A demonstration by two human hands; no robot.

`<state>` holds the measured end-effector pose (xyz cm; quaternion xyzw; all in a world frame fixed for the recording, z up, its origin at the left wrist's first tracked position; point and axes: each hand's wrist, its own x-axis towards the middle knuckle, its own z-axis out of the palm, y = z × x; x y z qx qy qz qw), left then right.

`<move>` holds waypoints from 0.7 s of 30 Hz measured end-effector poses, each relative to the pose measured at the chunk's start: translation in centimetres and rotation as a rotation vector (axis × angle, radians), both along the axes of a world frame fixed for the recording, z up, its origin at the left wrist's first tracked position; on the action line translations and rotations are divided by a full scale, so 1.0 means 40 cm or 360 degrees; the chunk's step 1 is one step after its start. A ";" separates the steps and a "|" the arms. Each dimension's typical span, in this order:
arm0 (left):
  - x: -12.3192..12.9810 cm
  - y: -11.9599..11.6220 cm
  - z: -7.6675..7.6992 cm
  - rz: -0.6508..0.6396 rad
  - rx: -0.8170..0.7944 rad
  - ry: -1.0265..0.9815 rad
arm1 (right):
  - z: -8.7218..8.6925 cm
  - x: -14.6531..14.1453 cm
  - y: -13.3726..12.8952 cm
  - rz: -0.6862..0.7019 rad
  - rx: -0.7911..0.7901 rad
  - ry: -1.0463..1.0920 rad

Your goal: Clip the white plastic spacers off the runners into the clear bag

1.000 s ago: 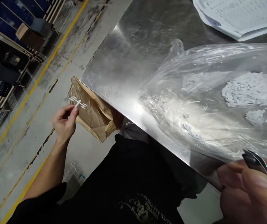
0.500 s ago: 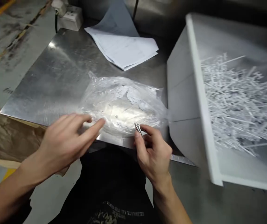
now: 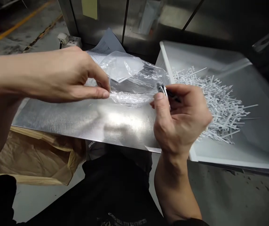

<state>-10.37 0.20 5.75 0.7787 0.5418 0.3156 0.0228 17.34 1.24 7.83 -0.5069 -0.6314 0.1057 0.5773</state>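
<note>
A clear plastic bag (image 3: 139,78) hangs stretched between my hands above the steel table. My left hand (image 3: 75,77) comes in from the left, thumb and index finger pinching the bag's left edge. In my right hand (image 3: 183,116) is a small silver nail clipper (image 3: 162,89), its jaws pointing up beside the bag's right end. Whether the right fingers also grip the film, I cannot tell. Whitish bits show through the crumpled lower part of the bag, too blurred to name.
White sheets of paper (image 3: 106,44) lie behind the bag. To the right, a white bin (image 3: 166,59) holds a heap of thin white plastic pieces (image 3: 219,110). An opened brown paper bag (image 3: 35,157) is below the table's (image 3: 89,122) front left edge. A power socket (image 3: 74,40) is at the back.
The bag lay on the table with my left hand open beside it; now it is lifted and the left fingers are closed on it. Both hands rose, and the view tilted up.
</note>
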 end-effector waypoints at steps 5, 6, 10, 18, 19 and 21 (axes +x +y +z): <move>-0.018 0.080 0.022 -0.0022 -0.0096 0.0008 | -0.064 0.031 -0.060 0.0013 -0.0165 -0.0023; -0.023 0.116 0.028 -0.0051 -0.0135 0.0081 | -0.078 0.038 -0.079 -0.0004 -0.0190 -0.0029; -0.024 0.251 0.047 -0.0052 -0.0378 0.0461 | -0.104 0.052 -0.133 0.0032 -0.0241 -0.0075; 0.045 0.242 0.123 -0.0228 0.0139 -0.0369 | -0.152 0.045 -0.071 -0.0013 -0.0220 -0.0341; 0.046 0.227 0.125 -0.0281 0.0304 -0.0429 | -0.156 0.046 -0.060 -0.0062 -0.0118 -0.0316; 0.037 0.189 0.112 -0.0300 0.0481 -0.0335 | -0.163 0.052 -0.052 -0.0097 -0.0024 -0.0330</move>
